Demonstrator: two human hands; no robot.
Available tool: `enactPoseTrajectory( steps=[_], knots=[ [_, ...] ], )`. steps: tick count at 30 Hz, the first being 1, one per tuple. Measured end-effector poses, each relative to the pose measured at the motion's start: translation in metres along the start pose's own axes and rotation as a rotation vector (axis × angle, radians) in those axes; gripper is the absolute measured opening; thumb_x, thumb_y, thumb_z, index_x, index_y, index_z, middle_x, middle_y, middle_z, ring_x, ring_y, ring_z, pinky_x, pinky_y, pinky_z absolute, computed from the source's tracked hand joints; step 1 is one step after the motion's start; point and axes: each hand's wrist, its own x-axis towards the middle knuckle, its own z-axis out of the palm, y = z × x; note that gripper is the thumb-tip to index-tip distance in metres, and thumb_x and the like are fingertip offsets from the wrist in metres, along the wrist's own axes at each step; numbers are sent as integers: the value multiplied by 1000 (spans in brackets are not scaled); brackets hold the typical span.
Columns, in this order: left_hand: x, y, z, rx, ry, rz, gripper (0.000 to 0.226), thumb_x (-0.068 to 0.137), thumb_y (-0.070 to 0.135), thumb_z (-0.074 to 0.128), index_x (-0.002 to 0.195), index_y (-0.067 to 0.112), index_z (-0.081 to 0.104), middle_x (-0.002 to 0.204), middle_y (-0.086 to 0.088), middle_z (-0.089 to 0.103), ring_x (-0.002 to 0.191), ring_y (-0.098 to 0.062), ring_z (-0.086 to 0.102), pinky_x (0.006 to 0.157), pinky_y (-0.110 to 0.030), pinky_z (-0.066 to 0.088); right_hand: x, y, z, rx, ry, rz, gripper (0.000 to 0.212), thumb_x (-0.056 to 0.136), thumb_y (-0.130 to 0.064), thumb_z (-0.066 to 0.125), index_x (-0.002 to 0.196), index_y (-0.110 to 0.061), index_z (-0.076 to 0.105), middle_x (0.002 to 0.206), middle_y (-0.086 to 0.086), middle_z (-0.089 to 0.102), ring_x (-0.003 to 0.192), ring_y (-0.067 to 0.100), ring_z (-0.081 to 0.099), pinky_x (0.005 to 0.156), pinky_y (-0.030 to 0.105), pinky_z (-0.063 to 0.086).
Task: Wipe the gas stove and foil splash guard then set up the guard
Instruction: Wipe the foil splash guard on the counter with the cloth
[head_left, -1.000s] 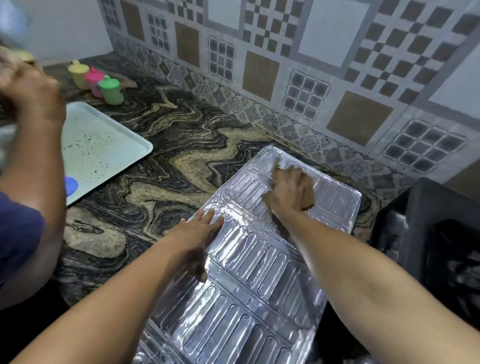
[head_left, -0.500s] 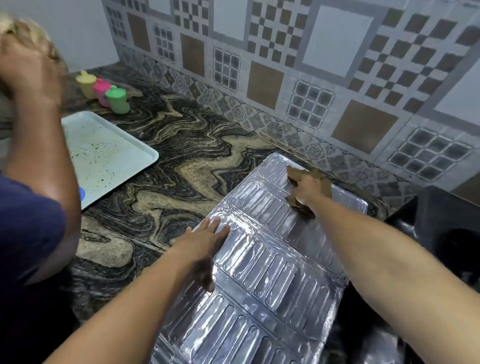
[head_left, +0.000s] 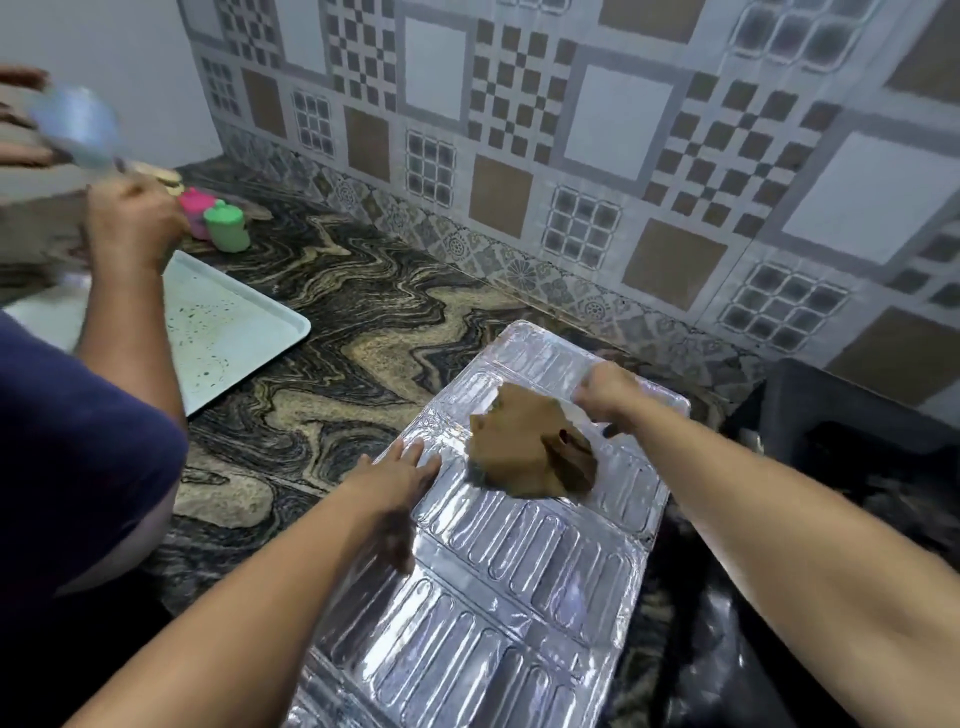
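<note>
Foil splash guard (head_left: 519, 561) flat on the marbled bench (head_left: 332, 374), lower centre of the frame.

The left hand (head_left: 395, 483) presses its left edge with straight, spread fingers. The right hand (head_left: 608, 395), blurred, pinches a brown cloth (head_left: 524, 452) over the guard's far end. Upper left, another person's hand (head_left: 130, 223) hovers above a pale tray (head_left: 228, 332), beside a green pot (head_left: 226, 226).

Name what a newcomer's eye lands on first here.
The shiny foil splash guard lies flat on the marbled counter, left hand pressing its edge. A brown cloth sits on it, held at one corner by the right hand.
</note>
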Motion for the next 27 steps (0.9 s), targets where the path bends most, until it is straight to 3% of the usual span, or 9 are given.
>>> enactPoseTrajectory(
  steps=[4,7,11,13,16,18,21,24,27],
  knots=[
    [-13,-3,11,33,21,-18,145,55,44,91,153,27,-14,161,1,-22,149,-25,-14,119,-60,9,-21,-7,3,-226,235,-32,22,85,-5,50,106,-7,59,117,17,62,106,36,59,78,36,47],
    [-20,-6,18,52,50,-22,144,52,45,92,154,27,-9,162,0,-18,151,-26,-9,116,-62,14,-44,-31,21,-205,172,-192,33,84,-8,52,116,-11,61,121,15,61,111,34,58,85,36,48],
    [-28,-10,24,48,53,-39,145,51,48,91,154,28,-9,162,0,-18,150,-26,-8,117,-60,13,-75,-45,77,-303,17,-374,36,87,-34,53,120,-19,57,127,12,58,113,35,55,96,46,46],
    [-32,-14,29,58,58,-38,146,51,50,91,154,28,-10,162,0,-18,150,-26,-9,118,-59,14,-81,-32,105,-401,-92,-324,56,94,-48,40,145,-24,34,154,13,30,140,40,26,112,61,20],
    [-40,-16,31,56,34,-34,140,55,45,90,155,27,-7,163,0,-15,151,-27,-7,117,-62,12,-85,-1,136,-472,-37,-332,61,97,-58,15,152,-39,-6,162,6,-9,147,34,-14,113,64,-9],
    [-41,-15,25,55,33,-32,127,57,44,89,154,24,10,163,-3,6,149,-31,11,114,-62,20,-89,5,145,-437,37,-392,58,98,-56,10,152,-39,-5,163,4,-8,148,32,-13,115,60,-8],
    [-35,-17,19,-43,182,-32,81,57,60,82,122,23,52,128,1,53,120,-24,53,103,-46,42,-92,-2,143,-433,7,-532,60,96,-47,13,154,-33,4,163,3,1,149,30,-4,119,52,-6],
    [-30,-18,17,-6,279,-35,54,73,43,79,117,19,59,120,-1,56,109,-21,55,96,-39,49,-89,2,133,-425,-22,-693,70,85,-36,20,154,-29,14,163,-1,8,150,22,3,121,44,0],
    [-26,-15,12,103,326,-44,35,83,32,68,114,18,62,122,-3,54,116,-24,53,106,-50,40,-73,6,127,-514,-18,-851,64,90,-36,16,154,-29,10,162,-2,8,150,21,1,122,43,1]
  ],
)
